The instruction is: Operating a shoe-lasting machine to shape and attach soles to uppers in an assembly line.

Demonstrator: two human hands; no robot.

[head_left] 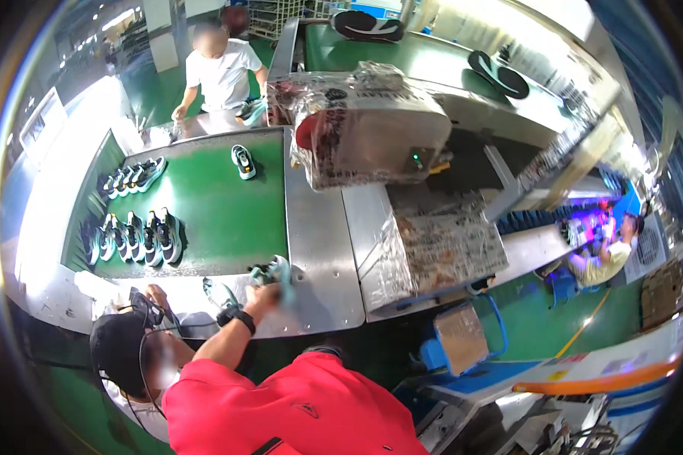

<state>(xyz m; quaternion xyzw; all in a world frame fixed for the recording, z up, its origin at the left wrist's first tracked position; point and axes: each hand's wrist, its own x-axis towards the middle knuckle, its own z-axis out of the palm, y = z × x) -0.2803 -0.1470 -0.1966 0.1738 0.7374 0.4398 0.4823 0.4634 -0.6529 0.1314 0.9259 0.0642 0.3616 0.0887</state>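
My left hand (262, 298), with a dark band on its wrist, is closed on a light teal and black sneaker (282, 274) over the metal edge of the conveyor. Motion blurs the hand and the shoe a little. Just left of my wrist, another teal sneaker (218, 293) rests on the metal ledge (319, 313). My right hand is out of view; only my red shirt fills the lower part of the picture.
Sneakers stand in two rows (133, 236) on the green belt (205, 220), with a single sneaker (243, 161) farther back. Close at left is a co-worker in a black cap (121, 341); another stands across the belt. A plastic-wrapped machine (372, 136) rises ahead. A stool (463, 337) is at right.
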